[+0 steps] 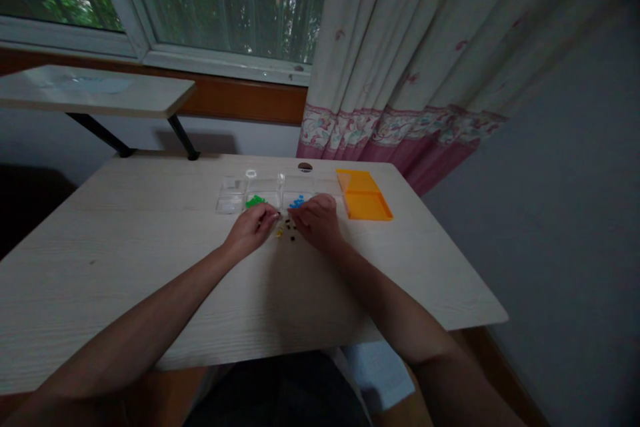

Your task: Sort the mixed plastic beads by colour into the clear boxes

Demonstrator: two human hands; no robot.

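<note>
My left hand (253, 225) is closed in a pinch just in front of the clear box that holds green pieces (255, 201). Whatever lies between its fingertips is too small to name. My right hand (319, 219) is closed too, its fingertips pointing left toward the left hand, beside the clear box with blue pieces (299, 201). What it grips, if anything, I cannot make out. Between and below the hands, several small dark pieces (293, 238) and a few yellow pieces (279, 232) lie loose on the table.
Clear plastic boxes (230, 204) stand in a row behind the hands. An orange open case (368, 205) lies to the right on the pale wooden table (165, 227). A raised shelf (150, 97) stands at the back left, and a curtain (395, 80) hangs behind the table.
</note>
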